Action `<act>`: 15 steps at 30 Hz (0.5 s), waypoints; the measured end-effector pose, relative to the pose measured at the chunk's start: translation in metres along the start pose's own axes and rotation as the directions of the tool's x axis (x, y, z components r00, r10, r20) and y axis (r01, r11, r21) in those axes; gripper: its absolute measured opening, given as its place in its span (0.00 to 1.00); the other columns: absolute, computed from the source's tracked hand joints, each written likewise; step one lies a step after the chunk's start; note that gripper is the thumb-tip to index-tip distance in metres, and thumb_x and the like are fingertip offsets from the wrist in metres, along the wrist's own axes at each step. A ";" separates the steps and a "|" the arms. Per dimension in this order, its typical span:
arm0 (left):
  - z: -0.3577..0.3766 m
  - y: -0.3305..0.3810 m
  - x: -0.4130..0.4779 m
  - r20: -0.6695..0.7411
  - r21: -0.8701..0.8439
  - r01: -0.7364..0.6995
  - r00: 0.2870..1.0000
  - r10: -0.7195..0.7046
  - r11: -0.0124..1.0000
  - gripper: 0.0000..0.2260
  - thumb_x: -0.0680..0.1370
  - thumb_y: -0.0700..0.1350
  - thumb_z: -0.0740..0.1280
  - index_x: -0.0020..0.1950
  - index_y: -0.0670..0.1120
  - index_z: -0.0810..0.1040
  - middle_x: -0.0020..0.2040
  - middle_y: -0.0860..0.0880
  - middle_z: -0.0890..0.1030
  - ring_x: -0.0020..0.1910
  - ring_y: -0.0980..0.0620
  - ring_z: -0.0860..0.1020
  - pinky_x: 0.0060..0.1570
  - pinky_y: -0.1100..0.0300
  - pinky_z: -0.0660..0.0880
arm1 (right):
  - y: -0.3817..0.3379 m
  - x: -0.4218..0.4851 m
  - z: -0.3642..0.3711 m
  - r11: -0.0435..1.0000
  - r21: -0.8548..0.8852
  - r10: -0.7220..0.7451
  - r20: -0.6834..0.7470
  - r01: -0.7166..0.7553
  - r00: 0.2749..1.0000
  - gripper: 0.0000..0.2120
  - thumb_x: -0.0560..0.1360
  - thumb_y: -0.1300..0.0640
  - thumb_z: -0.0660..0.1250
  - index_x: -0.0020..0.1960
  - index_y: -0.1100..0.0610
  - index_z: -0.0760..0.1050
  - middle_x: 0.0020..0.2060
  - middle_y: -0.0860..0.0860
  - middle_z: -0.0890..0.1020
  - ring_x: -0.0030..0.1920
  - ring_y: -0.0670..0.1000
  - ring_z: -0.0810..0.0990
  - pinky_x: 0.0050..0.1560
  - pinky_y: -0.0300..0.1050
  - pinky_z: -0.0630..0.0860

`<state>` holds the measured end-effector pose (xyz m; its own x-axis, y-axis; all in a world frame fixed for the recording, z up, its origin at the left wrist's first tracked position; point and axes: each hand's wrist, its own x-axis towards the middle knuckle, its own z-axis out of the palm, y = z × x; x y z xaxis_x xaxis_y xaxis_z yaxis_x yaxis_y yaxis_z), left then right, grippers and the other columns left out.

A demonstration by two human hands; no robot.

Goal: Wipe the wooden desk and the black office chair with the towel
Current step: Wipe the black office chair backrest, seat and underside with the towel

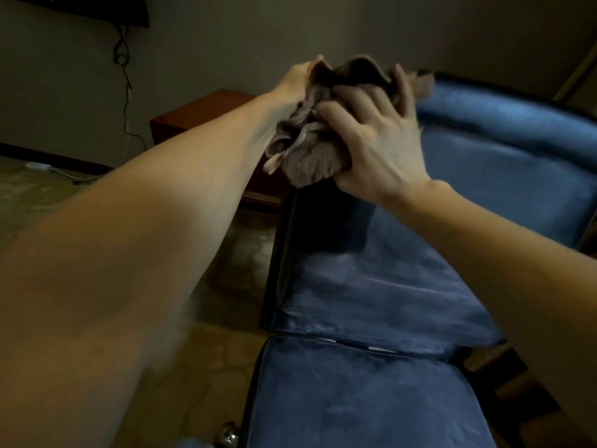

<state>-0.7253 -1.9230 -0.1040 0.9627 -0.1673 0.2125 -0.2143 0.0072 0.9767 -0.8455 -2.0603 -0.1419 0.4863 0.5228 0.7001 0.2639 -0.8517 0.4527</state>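
A bunched brown-grey towel (310,166) is held up between both hands above the black office chair (403,286), whose shiny seat and backrest fill the lower right. My left hand (295,82) grips the towel's upper left edge. My right hand (371,140) lies over the bundle with fingers curled round it. A reddish wooden desk (200,114) stands behind the hands, partly hidden by my left forearm.
A beige wall runs across the back, with a dark screen (97,8) at top left and a cable (124,76) hanging from it. A white power strip (38,166) lies on the patterned floor. A chair castor (227,434) shows at the bottom.
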 end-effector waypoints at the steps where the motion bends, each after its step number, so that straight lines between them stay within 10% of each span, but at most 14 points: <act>1: 0.000 -0.001 -0.003 -0.006 0.059 -0.007 1.000 0.007 0.998 0.18 0.89 0.46 0.52 0.49 0.42 0.78 0.46 0.47 0.78 0.45 0.52 0.76 0.43 0.65 0.72 | -0.006 -0.006 0.008 0.998 0.039 0.044 0.057 -0.046 0.997 0.29 0.71 0.48 0.67 0.71 0.55 0.75 0.68 0.59 0.78 0.69 0.64 0.74 0.76 0.71 0.57; 6: -0.001 -0.021 -0.002 0.006 0.284 -0.206 0.977 0.213 0.937 0.22 0.89 0.50 0.48 0.73 0.40 0.73 0.68 0.45 0.77 0.69 0.49 0.74 0.55 0.66 0.69 | -0.059 -0.053 0.055 0.980 0.156 0.143 -0.125 -0.123 0.982 0.16 0.76 0.49 0.65 0.58 0.54 0.83 0.56 0.58 0.83 0.60 0.64 0.79 0.73 0.67 0.66; 15: 0.007 -0.035 -0.001 -0.052 0.297 -0.325 0.933 0.355 0.898 0.17 0.89 0.46 0.50 0.48 0.39 0.71 0.41 0.42 0.70 0.42 0.49 0.71 0.41 0.59 0.63 | -0.079 -0.070 0.065 0.959 0.244 0.207 -0.258 -0.143 0.944 0.09 0.80 0.50 0.69 0.52 0.54 0.84 0.52 0.57 0.84 0.53 0.64 0.80 0.62 0.62 0.74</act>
<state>-0.7199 -1.9298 -0.1390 0.8310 -0.1023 0.5468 -0.5544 -0.2323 0.7991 -0.8457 -2.0319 -0.2623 0.2989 0.3265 0.8967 0.3866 -0.9005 0.1991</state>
